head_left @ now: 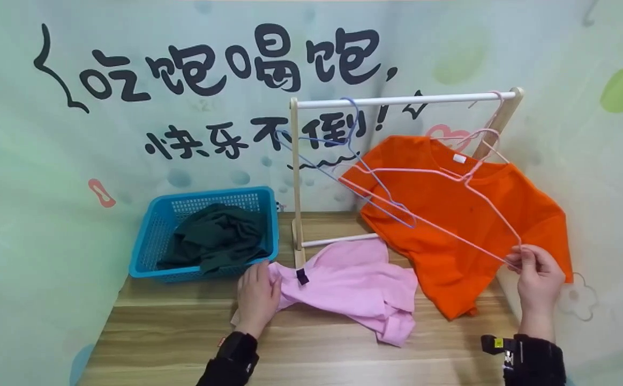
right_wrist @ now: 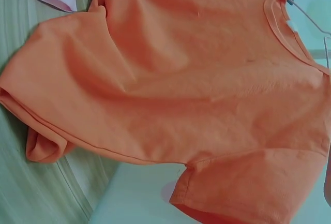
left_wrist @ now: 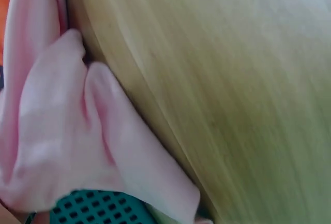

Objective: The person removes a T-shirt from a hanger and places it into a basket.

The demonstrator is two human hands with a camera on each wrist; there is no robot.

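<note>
My right hand (head_left: 540,276) pinches the lower right corner of a pink clothes hanger (head_left: 440,170), held up in front of an orange T-shirt (head_left: 477,225). That T-shirt hangs from the rack on another pink hanger and fills most of the right wrist view. At the left, my left hand (head_left: 257,297) grips the edge of a pink shirt (head_left: 338,279) lying crumpled on the table, a small black patch on it. Folds of the pink shirt (left_wrist: 57,110) show in the left wrist view, where the left fingers are mostly hidden.
A wooden clothes rack (head_left: 407,101) with a white rail stands behind the pink shirt. From its rail hangs a blue hanger (head_left: 378,179). Left of the rack, a blue basket (head_left: 145,236) contains a dark green garment (head_left: 220,236). A printed cloth backdrop encloses the table (head_left: 182,332).
</note>
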